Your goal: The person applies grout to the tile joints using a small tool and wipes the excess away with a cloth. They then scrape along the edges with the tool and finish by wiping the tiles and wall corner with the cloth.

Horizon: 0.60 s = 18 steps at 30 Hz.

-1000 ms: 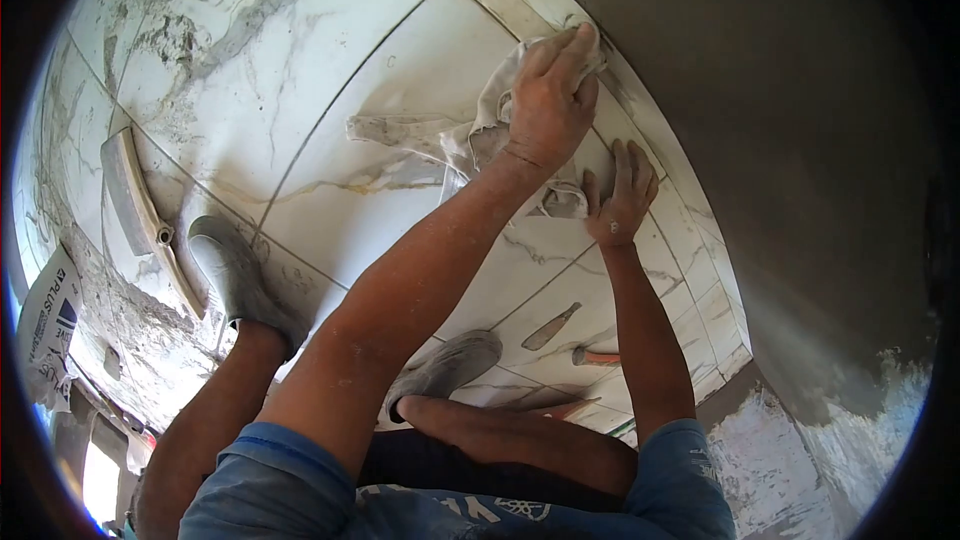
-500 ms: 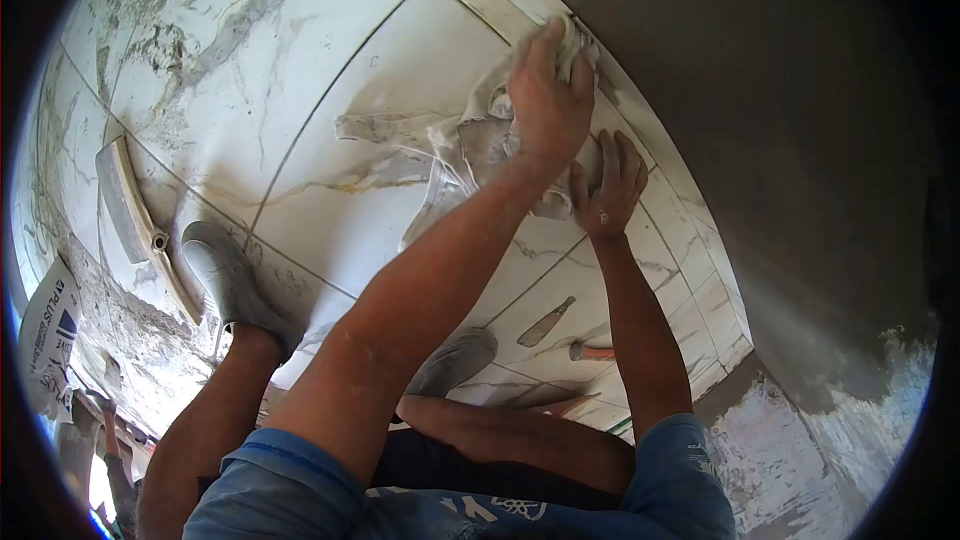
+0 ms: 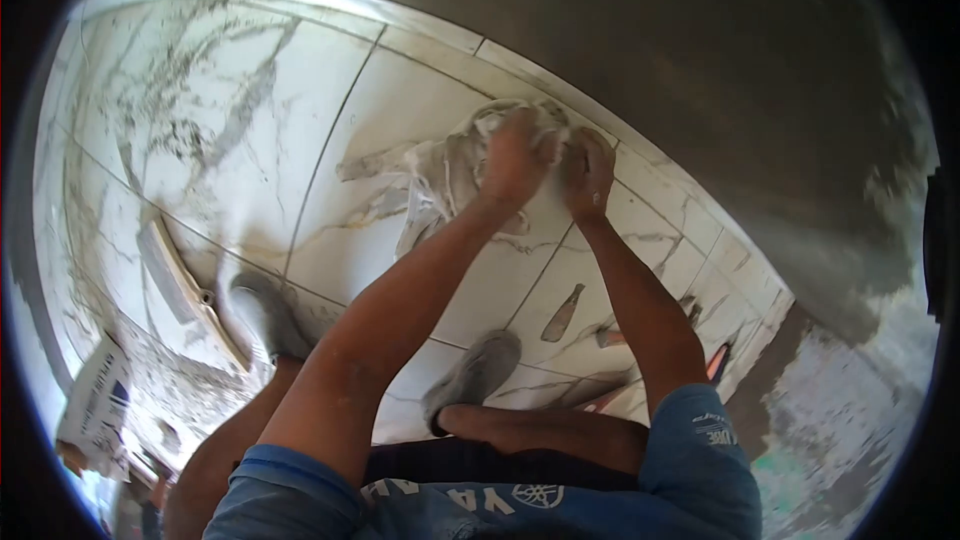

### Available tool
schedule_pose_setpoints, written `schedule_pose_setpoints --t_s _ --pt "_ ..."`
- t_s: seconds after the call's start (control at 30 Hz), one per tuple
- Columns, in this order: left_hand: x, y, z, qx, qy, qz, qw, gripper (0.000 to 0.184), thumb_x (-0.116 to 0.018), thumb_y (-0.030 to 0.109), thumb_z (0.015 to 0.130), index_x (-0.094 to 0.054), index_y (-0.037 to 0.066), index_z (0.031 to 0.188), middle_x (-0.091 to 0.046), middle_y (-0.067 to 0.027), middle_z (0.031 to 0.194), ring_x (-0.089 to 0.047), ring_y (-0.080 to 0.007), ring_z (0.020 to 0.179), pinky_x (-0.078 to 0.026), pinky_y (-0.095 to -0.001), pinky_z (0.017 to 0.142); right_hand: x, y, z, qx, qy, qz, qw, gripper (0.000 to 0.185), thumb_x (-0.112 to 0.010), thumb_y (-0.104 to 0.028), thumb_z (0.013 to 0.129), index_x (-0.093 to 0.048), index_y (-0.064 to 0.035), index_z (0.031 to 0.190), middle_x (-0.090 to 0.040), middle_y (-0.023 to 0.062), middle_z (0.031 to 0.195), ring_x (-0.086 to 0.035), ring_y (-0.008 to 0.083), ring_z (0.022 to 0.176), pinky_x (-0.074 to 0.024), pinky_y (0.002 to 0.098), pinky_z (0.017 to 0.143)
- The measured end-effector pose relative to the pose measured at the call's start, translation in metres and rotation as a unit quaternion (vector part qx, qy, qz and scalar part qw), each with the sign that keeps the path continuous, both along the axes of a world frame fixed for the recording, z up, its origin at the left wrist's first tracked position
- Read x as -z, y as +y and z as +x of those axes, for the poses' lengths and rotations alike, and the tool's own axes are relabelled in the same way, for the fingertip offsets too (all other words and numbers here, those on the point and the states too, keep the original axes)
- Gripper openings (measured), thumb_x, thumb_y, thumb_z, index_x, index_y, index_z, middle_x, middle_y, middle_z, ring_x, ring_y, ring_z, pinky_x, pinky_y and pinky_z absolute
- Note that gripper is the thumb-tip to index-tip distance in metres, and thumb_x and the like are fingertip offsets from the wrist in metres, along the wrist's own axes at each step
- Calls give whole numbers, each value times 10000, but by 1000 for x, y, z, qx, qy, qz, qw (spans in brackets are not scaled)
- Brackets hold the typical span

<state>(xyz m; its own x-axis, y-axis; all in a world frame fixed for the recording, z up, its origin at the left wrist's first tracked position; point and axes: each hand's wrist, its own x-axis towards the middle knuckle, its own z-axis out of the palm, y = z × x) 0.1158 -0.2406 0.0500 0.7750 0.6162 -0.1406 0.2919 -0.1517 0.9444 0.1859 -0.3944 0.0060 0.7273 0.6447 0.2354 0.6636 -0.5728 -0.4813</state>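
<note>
A dirty white rag point(image 3: 440, 172) lies crumpled on the marble-patterned tiles, one tail stretched out to the left. My left hand point(image 3: 515, 160) is closed on its upper right part, where the cloth is bunched near the wall. Close beside it, my right hand point(image 3: 590, 175) has its fingers curled in at the rag's right edge. The fingertips of both hands are partly hidden and slightly blurred.
Tiled skirting point(image 3: 560, 90) borders a dark grey wall point(image 3: 680, 60). A flat float-like tool point(image 3: 175, 275) lies left of my left boot point(image 3: 268, 315). Near my right boot point(image 3: 475, 375) are a narrow flat blade point(image 3: 563, 313) and an orange-handled tool point(image 3: 610, 337). A printed sack point(image 3: 95, 400) stands lower left.
My left hand has pulled back from the skirting, bunching the rag. My right hand has gone from spread fingers on the tile to curled fingers beside the left. The camera view has shifted.
</note>
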Motion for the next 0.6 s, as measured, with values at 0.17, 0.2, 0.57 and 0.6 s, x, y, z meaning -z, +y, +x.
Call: schedule_pose_setpoints --t_s 0.17,0.2,0.57,0.6 --pt "-4 25 -31 117 35 40 992 265 -667 162 843 -636 -21 1032 -670 -192 921 -652 -344 899 -507 -400 808 -62 65 -58 204 420 204 861 393 -577 -260 943 -549 4 1233 -577 156 1186 -558 269 1082 -417 331 970" --pt "-6 30 -37 219 74 -2 973 259 -652 151 856 -647 -22 1049 -686 -171 934 -666 -296 898 -510 -373 801 -69 64 -61 216 422 212 855 393 -577 -260 943 -549 4 1233 -577 156 1186 -558 269 1082 -417 331 970" --pt "14 261 -74 473 44 453 754 531 -662 194 866 -484 78 1353 -473 -193 1382 -466 -390 1246 -412 -460 1037 -19 104 -10 546 194 404 708 393 -512 -275 994 -505 8 1267 -542 194 1257 -535 305 1127 -433 412 976" --pt "20 271 -71 502 20 504 703 576 -661 196 865 -450 89 1390 -420 -191 1433 -446 -398 1261 -405 -469 1043 5 116 -8 562 125 346 741 438 -484 -312 1005 -498 10 1303 -525 211 1301 -506 333 1189 -395 444 1030"
